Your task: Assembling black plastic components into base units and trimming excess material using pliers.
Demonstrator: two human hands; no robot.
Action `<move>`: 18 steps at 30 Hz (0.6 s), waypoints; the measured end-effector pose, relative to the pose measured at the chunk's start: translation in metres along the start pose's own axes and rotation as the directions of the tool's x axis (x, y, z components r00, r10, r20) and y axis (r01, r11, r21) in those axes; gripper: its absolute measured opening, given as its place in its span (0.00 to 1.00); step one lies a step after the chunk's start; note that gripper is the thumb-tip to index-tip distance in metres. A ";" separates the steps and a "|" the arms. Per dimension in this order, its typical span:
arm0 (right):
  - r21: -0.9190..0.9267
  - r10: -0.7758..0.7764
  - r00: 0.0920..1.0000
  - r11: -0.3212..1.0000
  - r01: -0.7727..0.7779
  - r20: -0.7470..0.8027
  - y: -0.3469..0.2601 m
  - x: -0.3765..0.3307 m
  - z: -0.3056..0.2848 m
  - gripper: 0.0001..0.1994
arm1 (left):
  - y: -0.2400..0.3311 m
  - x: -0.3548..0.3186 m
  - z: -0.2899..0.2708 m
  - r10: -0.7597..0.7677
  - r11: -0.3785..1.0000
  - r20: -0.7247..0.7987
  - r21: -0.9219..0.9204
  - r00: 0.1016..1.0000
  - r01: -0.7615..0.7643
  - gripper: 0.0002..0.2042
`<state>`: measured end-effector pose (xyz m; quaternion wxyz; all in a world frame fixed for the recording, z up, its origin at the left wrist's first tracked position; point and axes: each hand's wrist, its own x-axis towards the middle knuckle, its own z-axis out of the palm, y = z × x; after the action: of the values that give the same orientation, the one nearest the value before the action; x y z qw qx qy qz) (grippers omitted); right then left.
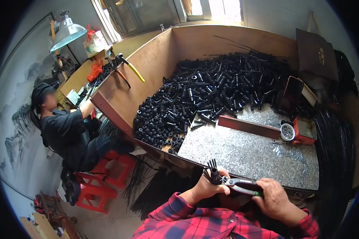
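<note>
My left hand (203, 188) is closed around a black hub (215, 177) with several thin black rods fanning up out of it, like part of an umbrella frame. In my right hand (277, 198) is a pair of pliers (241, 184) with a grey head and handles partly green. Their jaws meet the hub's side beside my left thumb; whether they pinch a wire there is too small to tell. Both hands are just in front of the speckled stone slab (251, 159). Behind it lies a heap of black tubular parts (215, 85).
Wooden walls (149, 67) enclose the heap, with yellow- and red-handled pliers (131, 71) hung over one. A reddish bar (248, 127), a white cup of small bits (287, 132) and a red tin (305, 133) are on the slab. At left a co-worker (68, 123) sits near red stools (95, 191).
</note>
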<state>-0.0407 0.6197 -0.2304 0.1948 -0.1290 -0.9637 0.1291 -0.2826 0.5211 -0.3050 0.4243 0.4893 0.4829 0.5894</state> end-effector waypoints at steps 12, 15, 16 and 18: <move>0.335 0.283 0.769 0.775 -0.535 0.573 -0.003 -0.004 -0.015 0.25 | 0.005 0.001 0.006 0.039 0.999 0.123 0.001 0.992 -0.040 0.20; -0.081 0.129 0.985 0.989 -0.120 0.113 0.001 -0.015 0.004 0.28 | 0.003 -0.002 0.008 0.033 0.999 0.067 0.038 0.997 -0.035 0.21; -0.235 0.074 0.996 0.970 -0.058 0.058 0.001 -0.010 -0.001 0.29 | 0.003 -0.002 0.010 0.025 0.997 0.068 0.072 0.997 -0.030 0.22; -0.204 0.091 0.994 0.976 -0.077 0.060 0.006 -0.011 -0.001 0.27 | 0.002 -0.003 0.010 -0.056 0.988 0.061 -0.143 0.997 0.064 0.31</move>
<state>-0.0296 0.6223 -0.2347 0.1417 -0.1840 -0.9717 0.0435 -0.2727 0.5195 -0.3031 0.4895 0.4592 0.4413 0.5957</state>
